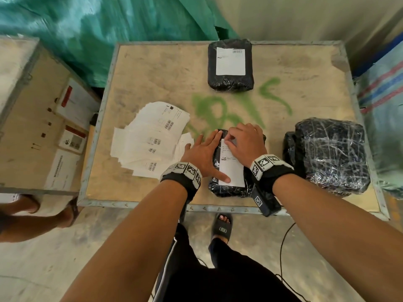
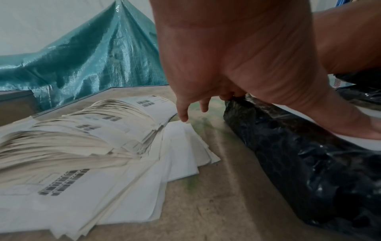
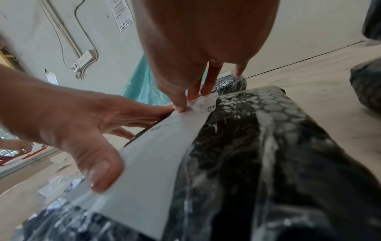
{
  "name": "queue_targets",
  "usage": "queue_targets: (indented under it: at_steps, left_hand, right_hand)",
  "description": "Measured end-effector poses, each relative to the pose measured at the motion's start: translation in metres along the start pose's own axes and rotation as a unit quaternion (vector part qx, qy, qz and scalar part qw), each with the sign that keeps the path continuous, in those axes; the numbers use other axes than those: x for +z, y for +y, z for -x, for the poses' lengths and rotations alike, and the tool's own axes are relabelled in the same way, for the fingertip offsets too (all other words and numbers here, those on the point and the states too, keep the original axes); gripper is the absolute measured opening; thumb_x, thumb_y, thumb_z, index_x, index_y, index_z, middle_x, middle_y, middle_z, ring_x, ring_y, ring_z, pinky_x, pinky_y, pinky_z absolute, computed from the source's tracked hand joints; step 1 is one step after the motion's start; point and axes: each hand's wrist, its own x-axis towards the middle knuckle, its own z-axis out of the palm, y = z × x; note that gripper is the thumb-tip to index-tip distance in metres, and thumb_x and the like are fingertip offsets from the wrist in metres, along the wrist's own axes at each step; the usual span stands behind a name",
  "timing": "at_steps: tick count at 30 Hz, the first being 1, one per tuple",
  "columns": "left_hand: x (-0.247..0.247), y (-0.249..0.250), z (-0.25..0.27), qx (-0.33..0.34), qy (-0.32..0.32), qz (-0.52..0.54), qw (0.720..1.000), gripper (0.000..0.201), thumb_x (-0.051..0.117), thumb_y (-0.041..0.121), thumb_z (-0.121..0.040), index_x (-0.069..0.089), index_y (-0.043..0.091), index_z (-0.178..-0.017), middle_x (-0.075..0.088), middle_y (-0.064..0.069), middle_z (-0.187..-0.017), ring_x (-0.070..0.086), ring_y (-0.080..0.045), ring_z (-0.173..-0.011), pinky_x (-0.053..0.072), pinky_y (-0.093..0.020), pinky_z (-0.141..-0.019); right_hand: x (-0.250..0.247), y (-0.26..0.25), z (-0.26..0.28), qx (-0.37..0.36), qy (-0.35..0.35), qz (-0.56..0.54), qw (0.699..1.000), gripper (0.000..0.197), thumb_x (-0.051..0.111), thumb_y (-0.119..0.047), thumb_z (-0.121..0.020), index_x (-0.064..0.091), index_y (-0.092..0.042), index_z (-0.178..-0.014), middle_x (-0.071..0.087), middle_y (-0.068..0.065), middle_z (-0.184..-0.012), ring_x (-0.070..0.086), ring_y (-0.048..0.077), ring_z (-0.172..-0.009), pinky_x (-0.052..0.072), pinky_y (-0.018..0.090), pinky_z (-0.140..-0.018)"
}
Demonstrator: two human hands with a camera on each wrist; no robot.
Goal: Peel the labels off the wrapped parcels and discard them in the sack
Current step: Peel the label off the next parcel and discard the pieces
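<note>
A black wrapped parcel (image 1: 231, 188) (image 3: 268, 163) (image 2: 309, 154) lies near the table's front edge with a white label (image 1: 232, 171) (image 3: 154, 163) on top. My left hand (image 1: 207, 151) (image 2: 226, 65) lies flat on the parcel's left side, its thumb pressing the label's near left edge. My right hand (image 1: 229, 140) (image 3: 183, 104) pinches the label's far edge, which is slightly lifted. A second labelled black parcel (image 1: 230, 65) sits at the far middle. Larger black parcels (image 1: 329, 155) lie at the right.
A fanned pile of loose white labels (image 1: 150, 140) (image 2: 82, 138) lies left of my left hand. Teal woven plastic (image 1: 98, 29) hangs behind the wooden table (image 1: 152, 73). A striped woven sack (image 1: 383, 99) is beside the table's right edge, a crate (image 1: 32, 127) to the left.
</note>
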Motion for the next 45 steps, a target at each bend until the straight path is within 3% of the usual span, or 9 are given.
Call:
queue_targets:
  at_steps: [6,11,15,18,23,26,31,39,45]
  left_hand:
    - [-0.002,0.001,0.001,-0.005,-0.01,-0.009,1.0,0.153,0.075,0.085,-0.048,-0.022,0.033,-0.155,-0.013,0.015,-0.166,-0.005,-0.031,-0.154,0.016,-0.068,-0.117]
    - [-0.003,0.002,0.001,-0.008,-0.014,-0.011,1.0,0.154,0.076,0.085,-0.048,-0.022,0.034,-0.155,-0.013,0.016,-0.166,-0.005,-0.031,-0.154,0.017,-0.068,-0.116]
    - [-0.002,0.002,-0.001,-0.008,-0.019,-0.005,1.0,0.153,0.077,0.083,-0.049,-0.022,0.033,-0.155,-0.015,0.016,-0.165,-0.006,-0.03,-0.154,0.016,-0.068,-0.116]
    - [-0.002,0.002,-0.002,-0.009,-0.02,-0.005,1.0,0.154,0.078,0.083,-0.049,-0.022,0.033,-0.155,-0.016,0.016,-0.165,-0.006,-0.031,-0.154,0.016,-0.068,-0.117]
    - [-0.003,0.0,-0.004,-0.007,-0.028,-0.013,1.0,0.154,0.075,0.085,-0.048,-0.023,0.033,-0.154,-0.016,0.015,-0.165,-0.005,-0.031,-0.154,0.017,-0.068,-0.116]
    - [-0.002,-0.001,-0.005,-0.007,-0.03,-0.013,0.999,0.154,0.075,0.086,-0.048,-0.024,0.033,-0.154,-0.018,0.016,-0.165,-0.006,-0.03,-0.154,0.017,-0.068,-0.116]
    - [-0.003,0.002,-0.005,-0.012,-0.031,-0.023,0.999,0.154,0.074,0.087,-0.048,-0.024,0.033,-0.154,-0.018,0.015,-0.165,-0.005,-0.03,-0.154,0.017,-0.068,-0.116]
    - [-0.003,0.005,-0.004,-0.022,-0.027,-0.023,0.999,0.153,0.076,0.084,-0.049,-0.022,0.033,-0.155,-0.016,0.015,-0.165,-0.004,-0.031,-0.154,0.018,-0.068,-0.116]
    - [-0.003,0.005,-0.004,-0.024,-0.024,-0.021,0.999,0.153,0.077,0.082,-0.049,-0.022,0.032,-0.155,-0.016,0.016,-0.165,-0.004,-0.03,-0.154,0.018,-0.067,-0.116]
  right_hand:
    - [-0.001,0.006,0.001,-0.05,0.004,-0.003,0.999,0.006,0.065,-0.028,-0.088,0.061,-0.026,-0.083,0.058,-0.009,-0.086,0.056,0.019,-0.089,0.029,0.047,-0.107]
    - [-0.012,0.009,-0.002,-0.086,-0.048,-0.047,0.994,0.004,0.065,-0.025,-0.085,0.062,-0.022,-0.085,0.06,-0.006,-0.082,0.058,0.02,-0.079,0.043,0.041,-0.09]
    - [-0.022,0.015,-0.01,0.002,-0.085,-0.109,0.99,0.022,0.059,-0.019,-0.09,0.063,-0.022,-0.112,0.071,-0.007,-0.088,0.065,0.015,-0.082,0.051,0.033,-0.078]
    - [-0.025,0.019,-0.013,0.012,-0.065,-0.136,0.988,0.04,0.061,-0.018,-0.092,0.057,-0.02,-0.131,0.074,-0.004,-0.094,0.068,0.016,-0.086,0.054,0.034,-0.082]
    - [-0.021,0.023,-0.017,0.04,-0.058,-0.068,0.995,0.025,0.071,-0.034,-0.086,0.074,-0.02,-0.107,0.053,0.001,-0.105,0.054,0.021,-0.098,0.046,0.034,-0.088]
    - [-0.022,0.024,-0.009,0.04,-0.074,0.003,0.996,0.026,0.064,-0.044,-0.091,0.076,-0.024,-0.102,0.059,0.001,-0.103,0.051,0.024,-0.103,0.043,0.04,-0.089]
    - [-0.019,0.014,0.007,0.018,-0.036,0.051,0.998,0.028,0.054,-0.039,-0.098,0.073,-0.021,-0.11,0.063,0.001,-0.107,0.053,0.022,-0.103,0.04,0.041,-0.087]
    - [-0.015,0.007,0.01,0.059,-0.019,0.037,0.997,0.021,0.058,-0.033,-0.097,0.075,-0.022,-0.1,0.068,0.0,-0.101,0.058,0.022,-0.096,0.04,0.036,-0.083]
    - [-0.015,0.008,0.007,0.026,-0.026,0.048,0.998,0.016,0.054,-0.03,-0.097,0.068,-0.022,-0.098,0.067,-0.001,-0.095,0.059,0.023,-0.093,0.042,0.039,-0.085]
